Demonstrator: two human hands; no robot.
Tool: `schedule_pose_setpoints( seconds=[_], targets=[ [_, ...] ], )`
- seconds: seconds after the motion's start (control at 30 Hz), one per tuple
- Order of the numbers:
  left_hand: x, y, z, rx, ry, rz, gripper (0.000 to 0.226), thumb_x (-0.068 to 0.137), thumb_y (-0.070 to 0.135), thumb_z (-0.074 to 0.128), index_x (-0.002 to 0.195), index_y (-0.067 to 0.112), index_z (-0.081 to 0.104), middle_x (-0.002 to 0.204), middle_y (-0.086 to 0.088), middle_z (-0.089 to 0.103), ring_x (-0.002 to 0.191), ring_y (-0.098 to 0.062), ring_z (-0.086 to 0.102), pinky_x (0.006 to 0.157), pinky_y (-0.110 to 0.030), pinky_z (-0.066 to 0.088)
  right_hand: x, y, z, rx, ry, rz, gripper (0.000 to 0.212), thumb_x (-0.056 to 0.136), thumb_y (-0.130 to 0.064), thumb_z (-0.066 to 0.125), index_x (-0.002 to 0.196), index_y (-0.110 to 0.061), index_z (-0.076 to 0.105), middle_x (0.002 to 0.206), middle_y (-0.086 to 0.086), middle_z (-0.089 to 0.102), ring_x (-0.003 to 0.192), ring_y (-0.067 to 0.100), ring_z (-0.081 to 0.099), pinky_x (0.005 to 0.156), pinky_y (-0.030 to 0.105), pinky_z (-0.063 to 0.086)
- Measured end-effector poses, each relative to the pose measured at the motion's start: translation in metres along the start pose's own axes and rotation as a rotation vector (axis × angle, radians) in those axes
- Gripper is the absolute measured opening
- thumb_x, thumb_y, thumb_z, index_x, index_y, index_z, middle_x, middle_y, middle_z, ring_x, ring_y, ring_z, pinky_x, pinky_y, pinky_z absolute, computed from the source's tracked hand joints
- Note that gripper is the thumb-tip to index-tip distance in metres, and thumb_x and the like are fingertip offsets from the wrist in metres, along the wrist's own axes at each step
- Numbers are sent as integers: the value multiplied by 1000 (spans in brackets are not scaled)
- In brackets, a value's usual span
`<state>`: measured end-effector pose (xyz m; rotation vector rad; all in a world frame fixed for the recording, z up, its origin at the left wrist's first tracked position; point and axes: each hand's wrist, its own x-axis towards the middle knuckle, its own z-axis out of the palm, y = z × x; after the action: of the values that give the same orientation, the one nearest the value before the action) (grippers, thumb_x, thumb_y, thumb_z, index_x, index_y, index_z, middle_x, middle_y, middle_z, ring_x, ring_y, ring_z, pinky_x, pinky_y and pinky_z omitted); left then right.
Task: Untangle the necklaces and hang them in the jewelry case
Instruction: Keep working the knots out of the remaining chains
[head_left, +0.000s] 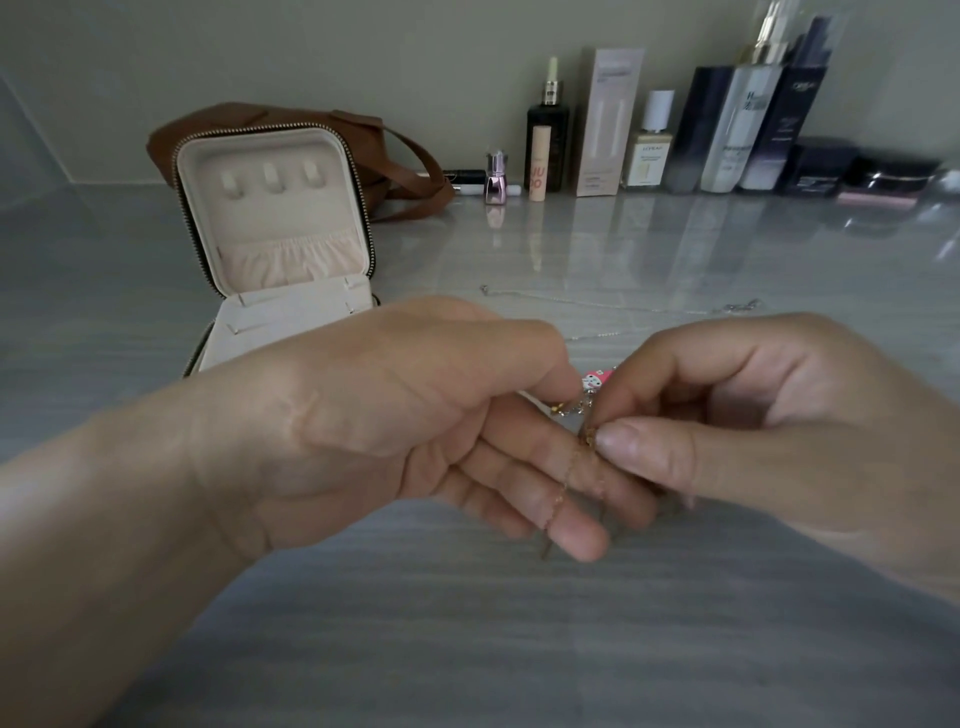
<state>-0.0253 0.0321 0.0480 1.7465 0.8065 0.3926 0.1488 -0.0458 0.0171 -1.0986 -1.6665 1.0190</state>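
Thin gold chain necklace (563, 483) hung over the tabletop between two hands, draped across the three straight lower fingers of the left hand (415, 415). That hand's forefinger bent down toward a small tangle of links beside one pink-and-white charm (592, 383); its thumb was hidden, so whether it pinched the tangle could not be told. The right hand (779, 415) was curled, thumb tip and forefinger pinching the gold chain just above the left fingers.

One fine silver chain (597, 304) lay stretched on the glossy grey table (467, 649) behind the hands; a second faint strand showed nearer them, too thin to tell whether it was separate.

One square zippered jewelry case (275, 136) stood open at the left, its cream lid upright with three hooks (270, 179) in a row, all bare. One brown leather bag (218, 124) sat behind it. A row of cosmetic bottles and boxes (649, 140) lined the wall, too blurred at the right end to count.
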Motion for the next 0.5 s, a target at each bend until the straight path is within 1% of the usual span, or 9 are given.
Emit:
schedule_pose_setpoints(
  seconds=[0.07,0.13,0.23,0.27,0.33,0.37,0.4,0.43,0.5],
  targets=[
    [0,-4,1,-10,3,-4,50,41,36,69,79,4,65,87,-21,68,53,-26,46,71,-52,56,1,1,-1,-23,3,9,14,66,-33,71,76,-23,73,65,-2,71,58,5,64,54,14,48],
    [1,-5,1,-39,12,-20,51,42,35,70,80,3,65,88,-22,68,53,-26,45,71,-53,56,-1,0,-2,-21,8,23,18,65,-37,68,77,-24,73,67,-1,72,61,7,65,56,18,50],
    [2,-8,0,-60,3,-52,50,44,32,71,82,1,63,90,-24,67,52,-26,45,73,-57,55,-1,-3,-2,-68,32,33,21,63,-41,67,77,-27,74,69,-1,72,62,13,63,56,19,50],
    [2,-8,0,-65,-4,-62,44,48,29,72,81,1,63,91,-25,67,51,-26,45,74,-59,54,-1,-4,-3,-77,34,33,22,62,-41,66,77,-28,74,71,-2,73,63,14,63,56,18,49],
    [2,-8,2,-54,-30,-55,22,62,18,74,77,5,64,91,-26,67,48,-23,47,76,-60,53,-1,-5,-3,-80,45,33,21,61,-42,66,75,-29,75,69,-4,72,59,9,62,53,14,47],
    [2,-8,3,-57,-43,-41,9,67,13,71,73,10,66,85,-22,68,46,-20,49,73,-55,55,-1,-5,-3,-69,55,33,20,60,-42,67,74,-29,75,64,-4,70,56,4,59,50,12,45],
    [1,-7,4,-71,-52,-18,5,67,12,68,70,15,68,77,-15,68,43,-17,51,67,-47,57,-1,-5,-4,-58,67,34,20,59,-42,67,72,-29,75,60,-5,67,53,1,57,49,11,43],
    [0,-6,5,-87,-43,7,9,65,13,65,68,20,70,70,-9,66,42,-13,53,61,-39,58,0,-5,-4,-52,75,36,19,58,-41,68,71,-29,75,57,-5,65,51,-1,56,48,9,42],
    [-1,-6,5,-108,-21,59,12,64,15,62,67,22,71,64,-6,60,42,-9,52,53,-29,55,0,-6,-3,-55,75,34,17,58,-41,67,69,-30,75,54,-7,63,48,-3,54,47,8,41]
  ],
)
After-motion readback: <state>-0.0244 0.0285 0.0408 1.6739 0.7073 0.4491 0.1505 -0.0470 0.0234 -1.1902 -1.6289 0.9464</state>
